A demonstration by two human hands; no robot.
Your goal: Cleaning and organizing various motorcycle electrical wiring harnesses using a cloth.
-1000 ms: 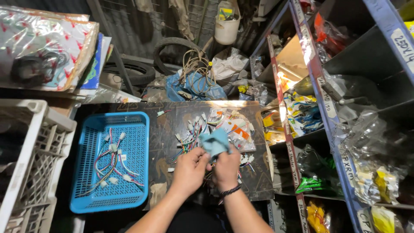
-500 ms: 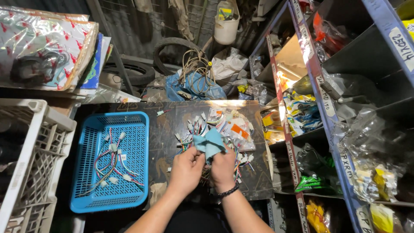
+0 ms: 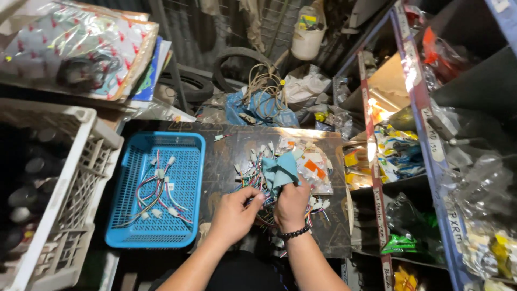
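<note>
We see the right hand (image 3: pixel 291 206) at frame centre, grip closed on a crumpled teal cloth (image 3: pixel 279 170). Left hand (image 3: pixel 235 210) just beside it, fingers pinched narrow on coloured wires with white plastic connectors (image 3: pixel 249 173) piled on the dark bench (image 3: pixel 221 161). Blue plastic basket (image 3: pixel 183 145) lower left.

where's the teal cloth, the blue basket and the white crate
teal cloth (image 3: pixel 280 171), head view, middle of the folded cloth above the right hand
blue basket (image 3: pixel 119 237), head view, its near rim
white crate (image 3: pixel 81 178), head view, its slatted right wall
</note>
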